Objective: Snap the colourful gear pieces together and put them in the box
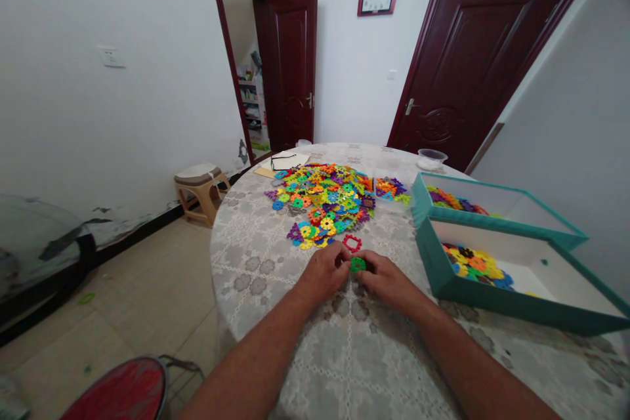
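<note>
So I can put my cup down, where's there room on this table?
Bare tablecloth shows left of the left hand, beside the colourful plastic pieces. More shows between the forearms, below the green piece in the hands. It's crowded at that pile and at the teal trays by the right hand.

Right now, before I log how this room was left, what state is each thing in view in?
left hand: closed, fingers at the green plastic snowflake piece
right hand: closed, fingers at the same piece
red plastic piece: lying flat on the tablecloth
nearer teal box: open, holding colored pieces
farther teal box: open, holding colored pieces
dark red door by the shelves: open
dark red door by the wall: shut
</note>
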Demonstrator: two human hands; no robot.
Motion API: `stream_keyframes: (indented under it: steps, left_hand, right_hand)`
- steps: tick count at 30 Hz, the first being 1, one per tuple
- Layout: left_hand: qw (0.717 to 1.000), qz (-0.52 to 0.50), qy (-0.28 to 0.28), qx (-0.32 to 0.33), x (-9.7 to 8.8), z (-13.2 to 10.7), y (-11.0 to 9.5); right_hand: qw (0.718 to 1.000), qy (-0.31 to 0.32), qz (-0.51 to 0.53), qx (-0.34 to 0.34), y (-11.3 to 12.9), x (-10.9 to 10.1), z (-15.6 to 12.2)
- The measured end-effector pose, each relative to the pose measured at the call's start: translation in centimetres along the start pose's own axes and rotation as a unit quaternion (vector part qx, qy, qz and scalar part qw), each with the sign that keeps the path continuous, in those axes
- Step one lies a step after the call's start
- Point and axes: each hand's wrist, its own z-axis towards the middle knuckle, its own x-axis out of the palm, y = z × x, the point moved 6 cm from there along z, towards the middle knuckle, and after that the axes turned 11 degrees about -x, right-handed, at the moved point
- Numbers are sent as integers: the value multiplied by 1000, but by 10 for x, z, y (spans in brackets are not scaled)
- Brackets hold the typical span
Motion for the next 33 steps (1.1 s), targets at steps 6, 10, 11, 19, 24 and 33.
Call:
stream_keyframes:
  steps: [6, 10, 11, 19, 24, 33]
  left_hand:
    - [947, 181, -259, -55, -54, 3, 27]
    - [909, 271, -265, -172, -75, 10, 60]
    - [910, 283, -240, -184, -74, 13, 65]
    - [923, 269, -215, -172, -69, 18, 65]
    - [957, 171, -228, -49, -65, 16, 48]
    - [994, 28, -79, 67, -38, 10, 17]
  right_hand:
    - [997, -19, -75, 11, -6, -4, -1]
    - [996, -8, -80, 24, -5, -6, -4]
    - [997, -6, -79, 21, -2, -7, -5]
    - [920, -210, -306, -129, 58, -72, -21]
    - [783, -331, -501, -161, 55, -137, -43]
    - [778, -321, -531, -102, 44, -142, -41]
